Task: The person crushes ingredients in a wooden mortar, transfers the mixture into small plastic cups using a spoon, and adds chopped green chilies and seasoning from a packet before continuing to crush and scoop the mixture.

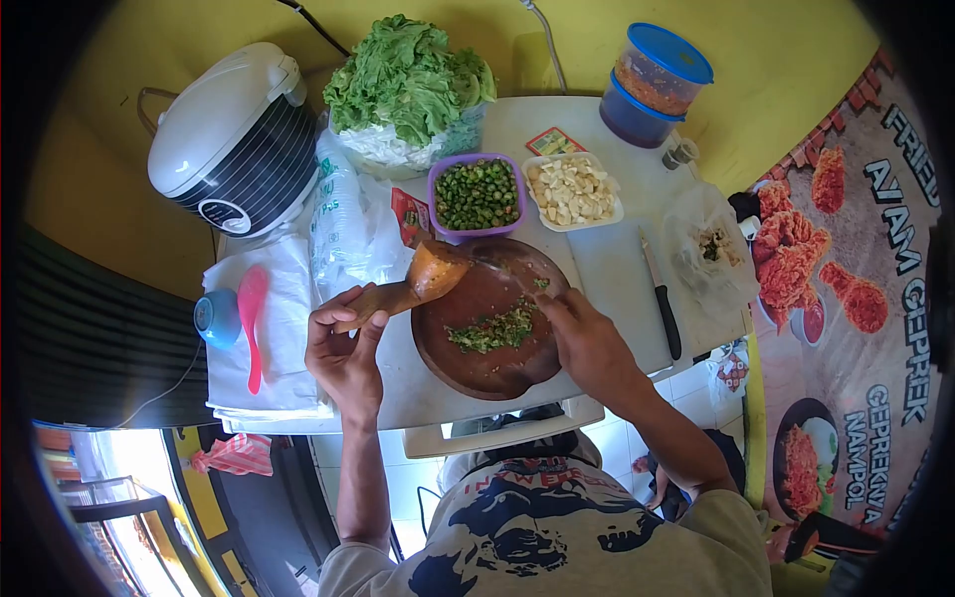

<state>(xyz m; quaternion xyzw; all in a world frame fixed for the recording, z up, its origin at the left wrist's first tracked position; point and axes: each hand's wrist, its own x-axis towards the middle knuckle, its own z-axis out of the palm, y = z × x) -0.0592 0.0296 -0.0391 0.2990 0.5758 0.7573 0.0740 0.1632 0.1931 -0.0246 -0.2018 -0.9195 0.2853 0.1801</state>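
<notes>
My left hand (346,348) is closed round the handle of a wooden pestle (438,271), tilted over the left rim of a wide brown mortar (453,373). Crushed green chili mix (490,330) lies on the mortar's floor, with a small bit near its right side. Over the mortar's right part, my right hand (587,343) grips a thin metal spoon (497,265), its tip pointing toward the pestle head. Whether spoon and pestle touch is hard to tell. Behind the mortar stand a purple tub of cut green chilies (477,196) and a white tub of peeled garlic (572,191).
A knife (661,294) and a plastic bag (711,244) lie on the right. Lidded containers (657,85) and a lettuce tub (408,90) stand at the back. Leftward are a rice cooker (234,139), a pink spoon (252,328) and a blue bowl (216,318).
</notes>
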